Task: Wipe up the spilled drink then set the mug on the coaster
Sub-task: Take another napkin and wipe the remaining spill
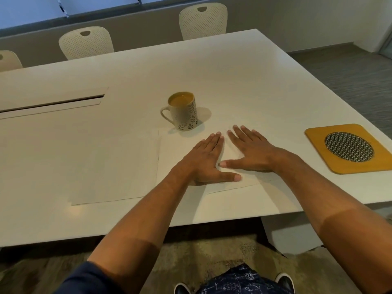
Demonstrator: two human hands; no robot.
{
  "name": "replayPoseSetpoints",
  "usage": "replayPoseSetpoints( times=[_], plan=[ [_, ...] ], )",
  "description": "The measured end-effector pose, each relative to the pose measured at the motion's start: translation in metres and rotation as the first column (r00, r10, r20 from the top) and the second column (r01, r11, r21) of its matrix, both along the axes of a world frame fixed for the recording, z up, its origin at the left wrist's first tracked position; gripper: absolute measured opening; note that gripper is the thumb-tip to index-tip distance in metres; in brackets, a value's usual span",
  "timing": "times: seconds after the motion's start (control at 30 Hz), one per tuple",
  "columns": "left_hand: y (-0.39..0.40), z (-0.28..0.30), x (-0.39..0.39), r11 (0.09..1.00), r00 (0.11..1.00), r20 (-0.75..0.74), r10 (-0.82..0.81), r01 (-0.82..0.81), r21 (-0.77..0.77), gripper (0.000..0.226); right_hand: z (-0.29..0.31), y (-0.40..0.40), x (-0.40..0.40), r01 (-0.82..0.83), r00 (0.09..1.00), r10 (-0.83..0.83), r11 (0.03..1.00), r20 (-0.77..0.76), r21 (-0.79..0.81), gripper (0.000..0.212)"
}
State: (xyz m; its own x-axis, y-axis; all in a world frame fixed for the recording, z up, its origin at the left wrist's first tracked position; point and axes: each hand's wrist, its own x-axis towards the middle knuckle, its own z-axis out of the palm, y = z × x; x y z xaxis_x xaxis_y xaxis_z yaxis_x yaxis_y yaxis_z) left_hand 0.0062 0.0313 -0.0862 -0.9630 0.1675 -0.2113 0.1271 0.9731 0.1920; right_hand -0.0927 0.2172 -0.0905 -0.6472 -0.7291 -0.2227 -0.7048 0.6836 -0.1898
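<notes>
A cream mug point(184, 112) with a leaf pattern stands upright on the white table point(244, 81), holding a light brown drink, its handle pointing left. Just in front of it lies a white paper sheet point(231, 150). My left hand point(206, 161) and my right hand point(252, 150) press flat on that sheet side by side, fingers straight. A yellow coaster point(350, 148) with a round mesh centre lies at the right edge of the table, apart from the mug. No spilled liquid shows on the table.
A second white sheet point(114, 168) lies left of my hands. A long cable slot point(51, 102) runs across the table's left part. Three white perforated chairs point(202, 21) stand along the far side. The table's near edge is close to my body.
</notes>
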Motion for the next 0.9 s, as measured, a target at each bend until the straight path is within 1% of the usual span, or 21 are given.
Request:
replayPoseSetpoints(
  times=[0.13, 0.23, 0.37, 0.47, 0.57, 0.7, 0.8, 0.9],
  plan=[
    [-0.002, 0.001, -0.003, 0.999, 0.999, 0.032, -0.038, 0.038, -0.002, 0.131, 0.004, 0.001, 0.009, -0.075, 0.997, 0.074, 0.997, 0.039, 0.012, 0.122],
    [-0.003, 0.004, -0.003, 0.998, 0.993, 0.098, -0.066, 0.067, -0.006, 0.134, 0.012, -0.002, 0.011, -0.122, 0.986, 0.114, 0.991, 0.123, 0.059, 0.122],
    [-0.008, 0.010, -0.001, 0.996, 0.980, 0.179, -0.087, 0.087, 0.011, 0.134, 0.025, -0.008, 0.007, -0.145, 0.964, 0.099, 0.973, 0.247, 0.177, 0.126],
    [-0.011, 0.013, -0.002, 0.996, 0.973, 0.216, -0.085, 0.084, 0.012, 0.136, 0.026, -0.007, 0.006, -0.149, 0.956, 0.088, 0.967, 0.278, 0.205, 0.129],
    [-0.010, 0.014, -0.003, 0.997, 0.972, 0.221, -0.083, 0.082, 0.013, 0.136, 0.024, -0.006, 0.006, -0.153, 0.953, 0.095, 0.971, 0.287, 0.186, 0.127],
    [-0.012, 0.018, -0.004, 0.997, 0.971, 0.227, -0.080, 0.076, 0.028, 0.129, 0.021, -0.003, 0.007, -0.159, 0.952, 0.119, 0.979, 0.280, 0.124, 0.115],
    [-0.016, 0.021, -0.003, 0.997, 0.973, 0.221, -0.068, 0.056, 0.059, 0.115, 0.019, -0.004, 0.012, -0.133, 0.959, 0.116, 0.990, 0.259, 0.048, 0.099],
    [-0.022, 0.024, -0.001, 0.995, 0.980, 0.187, -0.061, 0.046, 0.086, 0.095, 0.016, -0.013, 0.019, -0.112, 0.971, 0.114, 0.993, 0.209, -0.023, 0.082]
  ],
)
